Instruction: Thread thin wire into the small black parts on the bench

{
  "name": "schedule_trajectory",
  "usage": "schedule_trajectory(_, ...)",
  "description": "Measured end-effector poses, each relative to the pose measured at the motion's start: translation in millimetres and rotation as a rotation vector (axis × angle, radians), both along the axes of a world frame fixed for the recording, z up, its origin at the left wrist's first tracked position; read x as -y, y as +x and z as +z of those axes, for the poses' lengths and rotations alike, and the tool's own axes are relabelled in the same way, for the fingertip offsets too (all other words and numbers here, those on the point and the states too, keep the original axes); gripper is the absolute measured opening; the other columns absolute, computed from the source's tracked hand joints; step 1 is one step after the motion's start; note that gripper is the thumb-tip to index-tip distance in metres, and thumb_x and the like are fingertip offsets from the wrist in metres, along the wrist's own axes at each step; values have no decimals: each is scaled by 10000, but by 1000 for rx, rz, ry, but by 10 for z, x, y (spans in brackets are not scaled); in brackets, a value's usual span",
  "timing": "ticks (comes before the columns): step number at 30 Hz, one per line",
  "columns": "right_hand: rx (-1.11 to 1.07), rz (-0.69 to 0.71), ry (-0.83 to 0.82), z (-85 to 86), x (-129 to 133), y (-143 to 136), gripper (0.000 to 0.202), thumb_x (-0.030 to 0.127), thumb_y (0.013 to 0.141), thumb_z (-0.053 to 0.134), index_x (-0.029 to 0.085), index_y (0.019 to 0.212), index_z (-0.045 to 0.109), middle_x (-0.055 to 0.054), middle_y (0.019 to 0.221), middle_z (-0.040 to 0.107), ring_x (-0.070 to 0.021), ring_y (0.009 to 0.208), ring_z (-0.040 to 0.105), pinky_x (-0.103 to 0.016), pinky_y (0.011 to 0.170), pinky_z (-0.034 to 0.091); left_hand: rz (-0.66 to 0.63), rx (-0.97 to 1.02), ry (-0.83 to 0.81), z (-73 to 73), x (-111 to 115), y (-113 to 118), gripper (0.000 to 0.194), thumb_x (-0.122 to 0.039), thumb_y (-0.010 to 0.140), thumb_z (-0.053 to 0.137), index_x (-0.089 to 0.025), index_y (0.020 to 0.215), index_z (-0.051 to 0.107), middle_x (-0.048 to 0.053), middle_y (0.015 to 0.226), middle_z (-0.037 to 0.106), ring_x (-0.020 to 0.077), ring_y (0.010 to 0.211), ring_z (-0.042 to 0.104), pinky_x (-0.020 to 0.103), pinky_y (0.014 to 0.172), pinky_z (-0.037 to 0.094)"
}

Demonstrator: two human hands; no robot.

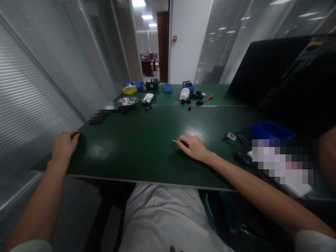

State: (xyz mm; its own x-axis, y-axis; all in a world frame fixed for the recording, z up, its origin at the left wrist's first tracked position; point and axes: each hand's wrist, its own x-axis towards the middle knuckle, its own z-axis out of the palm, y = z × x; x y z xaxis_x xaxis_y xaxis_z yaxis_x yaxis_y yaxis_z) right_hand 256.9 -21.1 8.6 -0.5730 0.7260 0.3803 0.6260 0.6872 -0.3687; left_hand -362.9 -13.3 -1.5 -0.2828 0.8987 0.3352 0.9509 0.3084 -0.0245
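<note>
My left hand [65,143] is at the left edge of the green table [147,157], its fingers pinched together. Something small and dark may be at its fingertips, but I cannot make it out. Further right, my right hand [193,147] rests low over the tabletop with thumb and fingers closed. A small thin metal piece [174,140] sticks out to the left from between those fingertips; its other end is hidden in the hand.
At the back stand a metal bowl [127,102], a yellow tray [129,90], a small blue bin [168,88], a white device [184,93] and a red screwdriver [210,97]. To the right are a blue tray [273,130], cables, a mouse [242,158] and a large black monitor [267,66].
</note>
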Motion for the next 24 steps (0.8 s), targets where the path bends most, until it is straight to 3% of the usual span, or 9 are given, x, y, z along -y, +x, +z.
schedule_trajectory(7, 11, -1, -8, 10, 1, 6, 305, 391, 1066, 446, 202, 981, 669, -25, 873, 706, -139, 711, 616, -266, 672, 394, 27, 34, 5, -8, -44, -17, 510, -423, 988, 433, -110, 1285, 705, 136, 1160, 663, 262, 1023, 570, 258, 836, 403)
schedule_trajectory(10, 13, 1, -5, 8, -4, 5, 301, 387, 1065, 449, 201, 977, 668, -27, 876, 708, -142, 722, 618, -269, 679, 392, 61, 175, 29, 50, -36, 33, 439, -406, 957, 518, -135, 1236, 723, 80, 1065, 698, 224, 930, 586, 231, 790, 399)
schedule_trajectory(15, 3, 3, -11, 3, -7, 2, 306, 392, 1066, 447, 203, 971, 668, -26, 868, 707, -140, 710, 611, -270, 674, 388, 192, 421, 111, 166, -13, 120, 310, -368, 869, 669, -165, 1082, 766, -15, 732, 678, 172, 709, 543, 198, 672, 349)
schedule_trajectory(19, 0, 12, -13, -7, -12, 2, 306, 392, 1063, 448, 202, 980, 673, -30, 867, 707, -145, 716, 616, -271, 674, 391, 291, 601, 153, 185, -17, 80, 319, -348, 817, 743, -165, 1077, 768, -30, 680, 659, 161, 695, 551, 188, 635, 352)
schedule_trajectory(24, 0, 7, -3, -13, -18, -1, 299, 389, 1056, 460, 205, 964, 676, -33, 849, 708, -151, 714, 620, -275, 673, 393, 240, 604, 143, 130, -43, 42, 325, -365, 821, 748, -159, 1072, 762, -51, 643, 648, 144, 681, 564, 178, 628, 370)
